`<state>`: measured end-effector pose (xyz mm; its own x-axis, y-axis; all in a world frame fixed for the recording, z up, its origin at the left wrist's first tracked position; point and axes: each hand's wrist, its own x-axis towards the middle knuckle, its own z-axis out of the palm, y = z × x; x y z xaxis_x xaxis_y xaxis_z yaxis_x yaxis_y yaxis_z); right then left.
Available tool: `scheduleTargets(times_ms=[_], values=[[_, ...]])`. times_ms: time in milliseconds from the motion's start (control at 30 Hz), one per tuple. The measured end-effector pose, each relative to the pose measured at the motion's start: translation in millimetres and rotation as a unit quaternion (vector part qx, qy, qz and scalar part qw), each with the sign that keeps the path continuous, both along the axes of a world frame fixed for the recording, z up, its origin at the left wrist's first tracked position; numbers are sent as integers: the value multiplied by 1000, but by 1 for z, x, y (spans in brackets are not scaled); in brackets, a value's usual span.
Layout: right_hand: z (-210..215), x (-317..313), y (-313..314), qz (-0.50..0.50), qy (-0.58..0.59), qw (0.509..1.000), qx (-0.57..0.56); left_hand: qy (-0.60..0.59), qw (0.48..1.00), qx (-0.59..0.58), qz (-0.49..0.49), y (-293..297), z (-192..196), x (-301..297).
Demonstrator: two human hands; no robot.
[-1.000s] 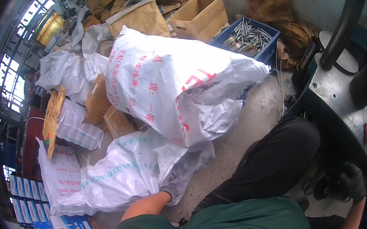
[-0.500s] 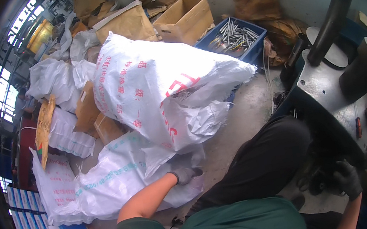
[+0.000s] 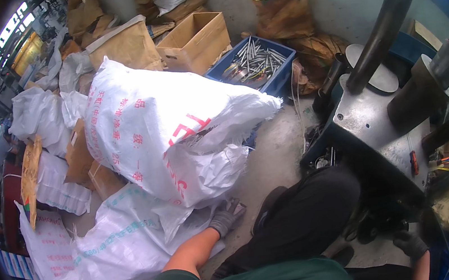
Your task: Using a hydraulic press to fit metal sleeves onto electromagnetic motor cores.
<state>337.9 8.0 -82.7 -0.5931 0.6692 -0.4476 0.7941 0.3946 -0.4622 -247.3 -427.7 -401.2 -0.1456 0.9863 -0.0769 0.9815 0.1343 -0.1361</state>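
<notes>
My left hand (image 3: 226,216), in a grey work glove, reaches down to the mouth of a big white woven sack (image 3: 167,136) with red print that lies tilted on the floor. The fingers are apart and rest against the sack's lower edge, holding nothing that I can see. A second white sack (image 3: 119,247) lies flat under my left forearm. My right hand (image 3: 411,244), also gloved, hangs low at the right beside the grey metal machine (image 3: 380,119); its fingers are partly hidden and dark.
A blue crate of metal rods (image 3: 257,65) stands behind the sack, next to an open cardboard box (image 3: 194,42). Brown paper sacks (image 3: 287,13) and more white bags (image 3: 40,116) pile up at the back and left. Bare concrete floor (image 3: 277,155) shows between sack and machine.
My left hand has moved right and up from the lower sack to the edge of the big sack. The view has tilted down slightly.
</notes>
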Motion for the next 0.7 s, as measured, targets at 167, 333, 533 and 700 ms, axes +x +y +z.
scheduleTargets(times_ms=[167, 333, 533, 700], values=[[21, -11, -10, -72, -19, 997, -30, -276, 940, -76, 183, 94, 101, -15], [11, -1, 7, -91, -21, 995, -16, -307, 912, 0, 271, 162, 45, -72], [1, 9, 10, -139, 63, 987, -50, -350, 828, 248, 360, 205, 32, -89], [12, 1, 9, -159, 93, 980, -79, -401, 805, 318, 301, 168, 38, -77]])
